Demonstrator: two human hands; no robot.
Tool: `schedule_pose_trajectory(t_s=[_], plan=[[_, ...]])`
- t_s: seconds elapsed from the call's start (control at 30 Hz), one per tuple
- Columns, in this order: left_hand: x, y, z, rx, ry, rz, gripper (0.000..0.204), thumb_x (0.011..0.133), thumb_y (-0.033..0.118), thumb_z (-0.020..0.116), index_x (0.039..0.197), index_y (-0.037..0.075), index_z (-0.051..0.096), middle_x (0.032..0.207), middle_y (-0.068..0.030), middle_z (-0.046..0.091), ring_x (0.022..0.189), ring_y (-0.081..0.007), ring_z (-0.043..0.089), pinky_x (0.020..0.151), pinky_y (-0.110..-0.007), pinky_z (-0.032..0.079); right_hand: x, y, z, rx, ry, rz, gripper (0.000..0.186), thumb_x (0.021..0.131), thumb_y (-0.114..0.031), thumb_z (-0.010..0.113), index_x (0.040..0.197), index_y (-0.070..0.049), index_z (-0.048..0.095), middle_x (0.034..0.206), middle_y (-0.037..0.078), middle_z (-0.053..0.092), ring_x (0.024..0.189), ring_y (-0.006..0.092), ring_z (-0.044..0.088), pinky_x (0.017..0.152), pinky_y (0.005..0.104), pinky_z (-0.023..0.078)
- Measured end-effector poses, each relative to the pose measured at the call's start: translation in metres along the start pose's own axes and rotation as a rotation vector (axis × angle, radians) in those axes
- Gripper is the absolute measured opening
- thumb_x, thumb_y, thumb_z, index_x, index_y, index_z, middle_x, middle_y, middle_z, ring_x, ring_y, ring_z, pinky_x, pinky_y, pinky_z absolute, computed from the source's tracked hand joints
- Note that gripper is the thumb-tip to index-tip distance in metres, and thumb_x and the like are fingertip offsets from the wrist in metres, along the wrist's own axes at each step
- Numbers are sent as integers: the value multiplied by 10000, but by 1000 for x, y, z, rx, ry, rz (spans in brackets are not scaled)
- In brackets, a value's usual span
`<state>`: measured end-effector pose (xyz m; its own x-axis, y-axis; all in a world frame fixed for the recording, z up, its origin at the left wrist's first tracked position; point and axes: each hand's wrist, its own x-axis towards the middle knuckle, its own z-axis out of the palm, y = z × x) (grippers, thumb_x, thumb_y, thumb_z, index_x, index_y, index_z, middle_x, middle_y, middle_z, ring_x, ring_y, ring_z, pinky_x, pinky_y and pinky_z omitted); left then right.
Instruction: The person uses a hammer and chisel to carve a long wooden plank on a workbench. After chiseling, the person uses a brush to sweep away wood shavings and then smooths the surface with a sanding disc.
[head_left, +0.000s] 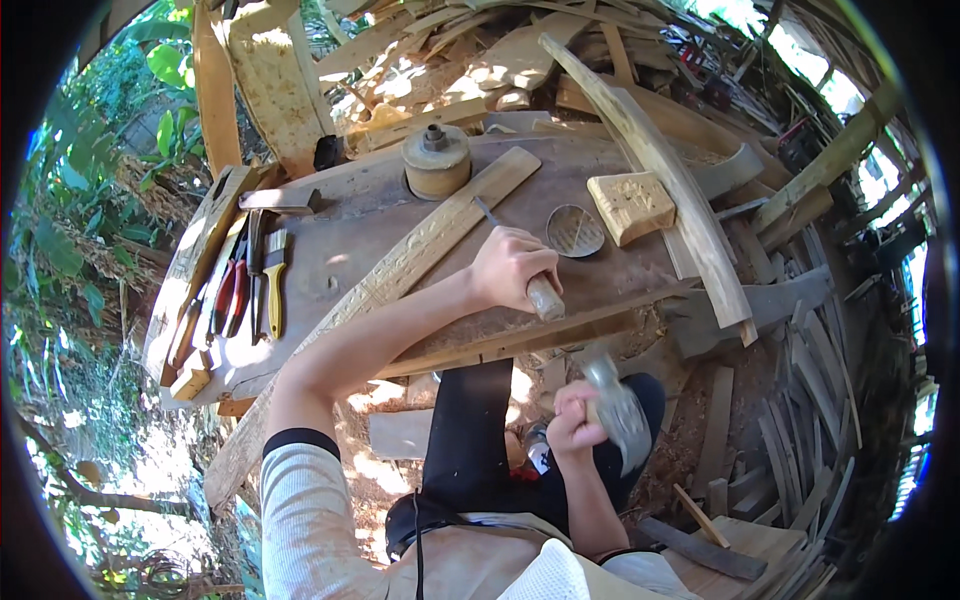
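Note:
My left hand (513, 268) is closed around the wooden handle of a chisel (544, 297). Its thin blade slants up to a long pale board (430, 235) with carved marks, which lies diagonally across the workbench (350, 210). The blade tip is at the board's right edge; I cannot tell how deep it sits. Lower and to the right, over my lap, my right hand (577, 418) grips a hammer (622, 415). The grey hammer head is smeared by motion and apart from the chisel. A round shallow metal dish (575, 231) lies just right of my left hand.
A wooden block (630, 207) and a long rough pole (660, 165) lie at the right. Behind the board stands a round jar-like object (437, 165). At the left are a brush (275, 285), red-handled pliers (236, 292) and a try square (280, 200). Scrap wood (790, 450) surrounds the bench.

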<state>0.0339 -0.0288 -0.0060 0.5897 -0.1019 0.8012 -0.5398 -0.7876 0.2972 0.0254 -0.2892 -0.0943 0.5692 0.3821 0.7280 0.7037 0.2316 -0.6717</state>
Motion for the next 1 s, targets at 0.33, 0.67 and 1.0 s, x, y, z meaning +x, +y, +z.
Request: schedule_pose_trajectory(t_s=[0.33,0.67,1.0], plan=[[16,9,-48,-89,-53,-121,175,644,158,681,583,99,528,556,-40,537,498,-192,549,481,-328,420,17,-50,-25,259,-39,598,155,1049,-170,482,990,-27,485,634,-19,460,467,36,404,402,204,337],[30,-33,-101,-660,700,-600,253,785,89,438,609,139,264,497,-1,235,469,-114,172,484,-305,192,15,-44,-28,417,34,782,171,1039,-190,539,966,-38,519,641,-39,486,487,22,437,434,200,358],[30,-33,-105,-657,626,-595,218,769,88,443,631,132,280,521,-1,246,475,-120,196,498,-300,217,11,-43,-29,469,21,834,213,1042,-250,551,968,-54,513,646,-48,465,484,10,405,422,193,319]])
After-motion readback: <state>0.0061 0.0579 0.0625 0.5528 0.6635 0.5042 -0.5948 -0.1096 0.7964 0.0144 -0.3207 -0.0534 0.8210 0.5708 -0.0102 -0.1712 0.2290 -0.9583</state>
